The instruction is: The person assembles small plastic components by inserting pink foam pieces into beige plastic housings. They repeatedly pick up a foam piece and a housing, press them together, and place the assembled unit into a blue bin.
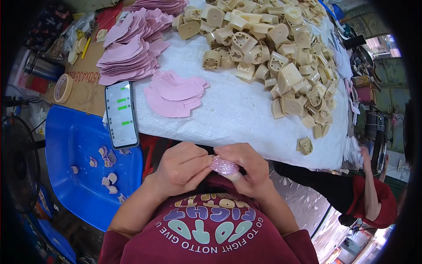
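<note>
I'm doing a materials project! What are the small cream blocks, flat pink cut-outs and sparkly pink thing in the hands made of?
The small cream moulded blocks look like glossy hard plastic: they shine and have neat holes. The flat pink curved cut-outs look thin and matt, perhaps fabric or faux leather. The sparkly pink rounded piece glitters; its covering may be glitter fabric.

A maroon T-shirt (204,242) fills the lower middle of the frame, its short sleeves (299,247) plain. Puffy lettering (224,232) in mint green, purple and pale yellow covers the chest, ringed by small white capitals (210,250).
</note>
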